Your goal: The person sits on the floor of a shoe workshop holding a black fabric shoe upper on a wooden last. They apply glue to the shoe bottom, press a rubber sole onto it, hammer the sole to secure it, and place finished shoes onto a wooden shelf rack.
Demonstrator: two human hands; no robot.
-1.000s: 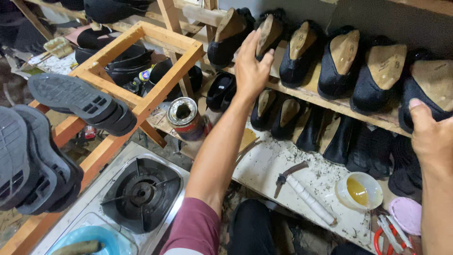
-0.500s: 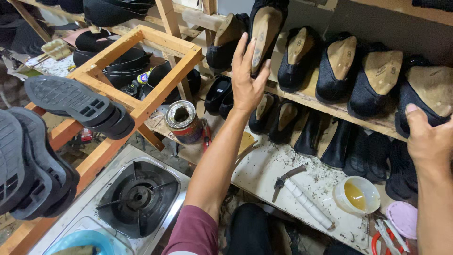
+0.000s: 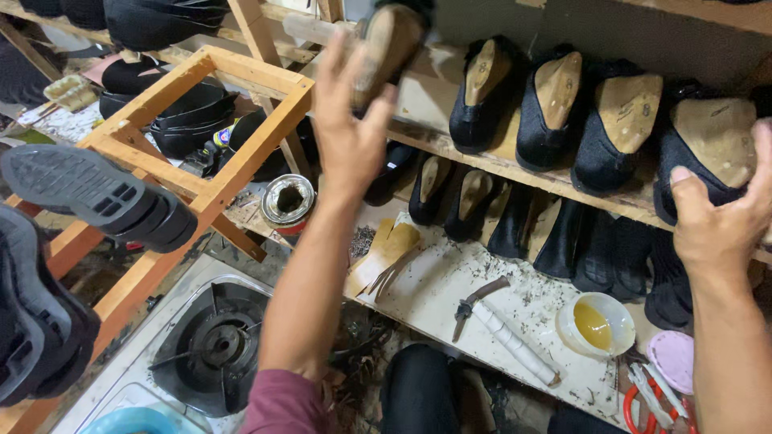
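Note:
My left hand (image 3: 347,128) is raised near the top middle, closed around a black shoe upper on a tan wooden last (image 3: 392,40), held clear of the wooden shelf (image 3: 482,161). My right hand (image 3: 718,221) is at the right edge. Its thumb and fingers wrap the lower part of another black lasted shoe (image 3: 714,145) that stands on the shelf. Between the two hands, three similar black shoes (image 3: 555,112) lean in a row with their tan bottoms facing me.
A second row of black shoes (image 3: 515,217) stands below the shelf. On the white bench lie a hammer (image 3: 476,301), a bowl of yellow glue (image 3: 596,324), a pink lid (image 3: 674,359) and red-handled pliers (image 3: 643,394). To the left are an open tin (image 3: 288,201), a wooden frame (image 3: 201,137), soled shoes (image 3: 96,193) and a gas burner (image 3: 219,344).
My left hand has lifted the black shoe up off the shelf, leaving a gap in the row. My right hand has stayed on the shoe at the right.

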